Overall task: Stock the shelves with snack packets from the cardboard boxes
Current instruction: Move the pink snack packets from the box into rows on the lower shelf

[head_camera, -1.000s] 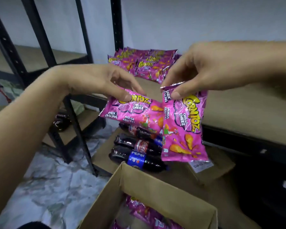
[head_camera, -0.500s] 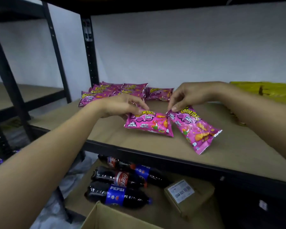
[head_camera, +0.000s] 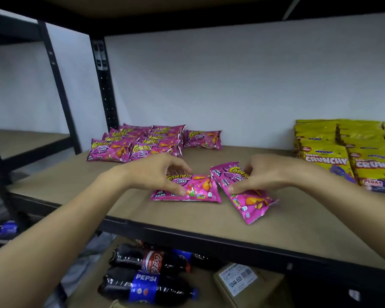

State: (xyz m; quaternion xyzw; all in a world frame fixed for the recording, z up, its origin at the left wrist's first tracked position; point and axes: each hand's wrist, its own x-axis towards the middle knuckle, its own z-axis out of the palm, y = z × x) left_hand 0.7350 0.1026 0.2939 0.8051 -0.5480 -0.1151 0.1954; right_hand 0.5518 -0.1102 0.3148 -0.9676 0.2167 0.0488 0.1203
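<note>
Left hand [head_camera: 156, 172] pinched a pink packet [head_camera: 187, 188] lying flat on the shelf board [head_camera: 298, 223]. Right hand [head_camera: 262, 174] pinched a second pink packet [head_camera: 245, 192], angled and just beside the first.

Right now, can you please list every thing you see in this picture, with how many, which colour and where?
Pink packet under left hand: one, flat on the shelf, near the front.
Pink packet under right hand: one, tilted, beside the first.
Pink packet pile: several, count unclear, back left of the shelf.
Yellow packets: several, back right.
Cola bottles: at least three, dark, lying on the lower shelf.
Small cardboard box: one, brown, white label, lower shelf.
Left hand: grips its packet.
Right hand: grips its packet.
</note>
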